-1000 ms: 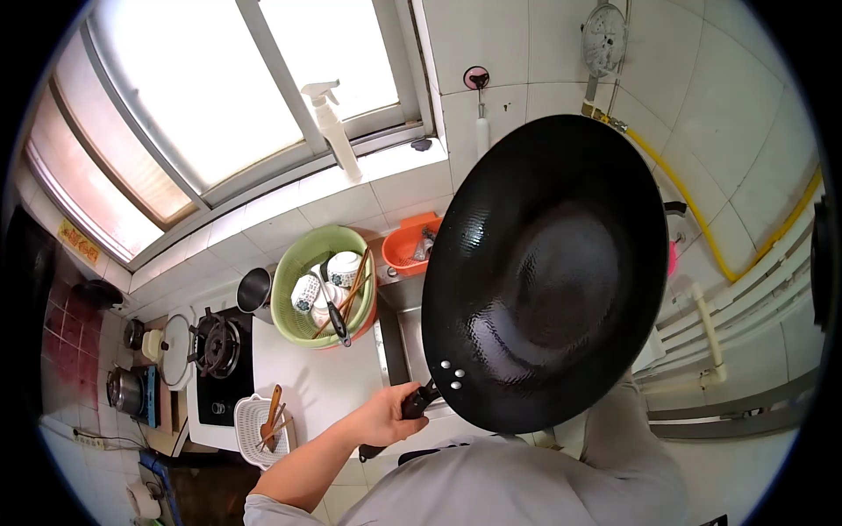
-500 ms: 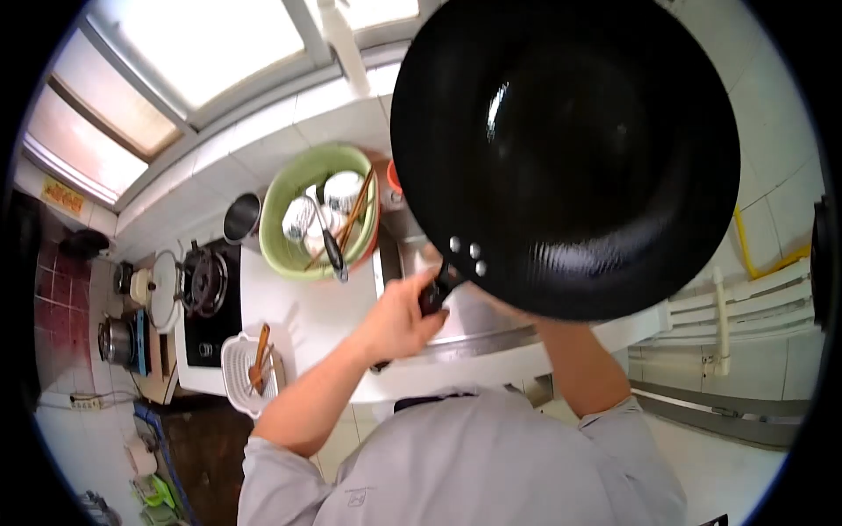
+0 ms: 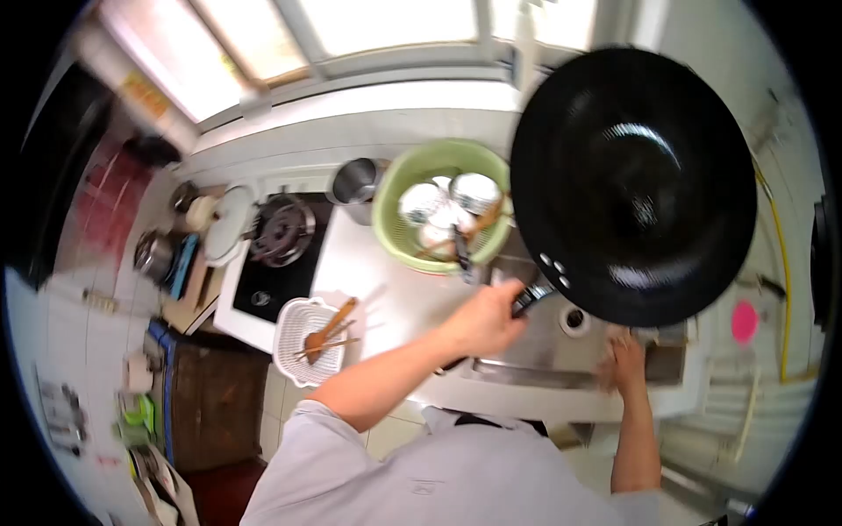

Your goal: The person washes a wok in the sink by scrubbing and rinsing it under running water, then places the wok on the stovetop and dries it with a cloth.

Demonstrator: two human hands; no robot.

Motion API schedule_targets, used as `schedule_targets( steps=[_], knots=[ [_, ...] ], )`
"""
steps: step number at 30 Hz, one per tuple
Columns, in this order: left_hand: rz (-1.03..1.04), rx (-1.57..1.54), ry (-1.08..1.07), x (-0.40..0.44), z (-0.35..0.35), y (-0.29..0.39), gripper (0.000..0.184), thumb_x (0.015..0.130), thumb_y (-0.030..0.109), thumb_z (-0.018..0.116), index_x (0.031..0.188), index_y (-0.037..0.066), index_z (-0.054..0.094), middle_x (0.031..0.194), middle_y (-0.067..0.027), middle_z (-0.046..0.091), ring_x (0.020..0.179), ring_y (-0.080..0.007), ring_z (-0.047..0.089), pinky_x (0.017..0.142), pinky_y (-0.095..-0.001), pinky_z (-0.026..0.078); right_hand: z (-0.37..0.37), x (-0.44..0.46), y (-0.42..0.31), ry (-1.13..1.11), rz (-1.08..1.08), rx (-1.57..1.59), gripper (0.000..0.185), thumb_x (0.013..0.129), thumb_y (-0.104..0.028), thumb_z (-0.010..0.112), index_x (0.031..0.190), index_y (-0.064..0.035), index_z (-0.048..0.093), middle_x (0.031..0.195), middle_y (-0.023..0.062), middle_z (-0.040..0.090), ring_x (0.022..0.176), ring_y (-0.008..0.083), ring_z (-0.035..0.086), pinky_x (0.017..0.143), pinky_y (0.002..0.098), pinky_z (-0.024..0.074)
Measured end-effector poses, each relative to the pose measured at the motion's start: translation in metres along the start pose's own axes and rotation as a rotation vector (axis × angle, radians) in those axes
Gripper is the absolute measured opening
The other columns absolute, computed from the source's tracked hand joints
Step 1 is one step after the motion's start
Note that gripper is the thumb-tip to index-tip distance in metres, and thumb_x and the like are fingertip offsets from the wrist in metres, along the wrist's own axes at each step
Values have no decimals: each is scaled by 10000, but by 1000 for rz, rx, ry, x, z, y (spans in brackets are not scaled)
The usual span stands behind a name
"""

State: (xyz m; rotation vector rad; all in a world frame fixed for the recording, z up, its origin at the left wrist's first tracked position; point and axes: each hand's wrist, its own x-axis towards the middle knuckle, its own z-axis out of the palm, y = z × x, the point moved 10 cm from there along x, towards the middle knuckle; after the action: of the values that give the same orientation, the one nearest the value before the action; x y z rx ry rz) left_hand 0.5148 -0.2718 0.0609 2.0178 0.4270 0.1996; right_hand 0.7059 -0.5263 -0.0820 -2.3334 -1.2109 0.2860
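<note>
My left hand (image 3: 488,321) is closed round the black handle of a large black wok (image 3: 605,210). The wok is tilted so its dark, shiny inside faces me, raised above the sink (image 3: 526,355). Three bright rivets show where the handle joins it. My right hand (image 3: 621,361) is below the wok's lower rim, over the sink. Its fingers are blurred and partly hidden, so I cannot make out their pose or any contact with the pan. A round white drain piece (image 3: 574,321) shows in the sink.
Left of the sink stands a green basin (image 3: 390,219) with bowls and utensils. A metal pot (image 3: 355,184) is beside it. Nearer me, a white basket (image 3: 294,355) holds wooden utensils by the black gas stove (image 3: 272,285). A pink disc (image 3: 745,322) is at the right.
The view has swung left, so the counter appears further right. The wok sits lower and looks smaller, still in my left hand. My right hand now shows below its rim.
</note>
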Motion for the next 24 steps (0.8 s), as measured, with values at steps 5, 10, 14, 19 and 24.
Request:
schedule_targets(
  steps=[5,10,14,19,24],
  knots=[
    [-162,-199,-5,-52,-17,-8,192,817,72,625,963,-12,532,618,-38,517,544,-125,521,513,-296,432,34,-17,18,76,514,1113,305,915,-107,457,1159,14,594,1010,95,638,884,177,634,754,318,516],
    [-363,-341,139,-116,-59,-2,175,829,110,638,923,11,528,609,-34,530,494,-105,519,477,-268,420,51,12,1,49,464,1167,282,908,-88,476,1141,33,579,987,89,639,846,193,643,740,315,518],
    [-499,-344,307,-180,-114,-13,216,817,145,653,921,1,531,639,-22,533,495,-98,528,459,-262,426,66,20,2,48,421,1254,243,915,-82,471,1112,12,577,907,84,640,726,204,652,635,320,529],
    [-519,-282,544,-254,-204,-66,188,766,90,644,898,-20,565,606,-42,559,479,-110,518,465,-274,413,56,23,-28,203,420,1273,213,913,-86,474,1085,-3,569,889,72,627,642,191,627,598,312,525],
    [-636,-280,724,-315,-301,-145,141,749,48,624,814,13,504,625,-59,547,472,-143,532,458,-290,428,79,11,-65,238,448,1223,231,890,-66,469,1091,-11,569,915,71,624,713,178,631,633,313,529]
  ],
)
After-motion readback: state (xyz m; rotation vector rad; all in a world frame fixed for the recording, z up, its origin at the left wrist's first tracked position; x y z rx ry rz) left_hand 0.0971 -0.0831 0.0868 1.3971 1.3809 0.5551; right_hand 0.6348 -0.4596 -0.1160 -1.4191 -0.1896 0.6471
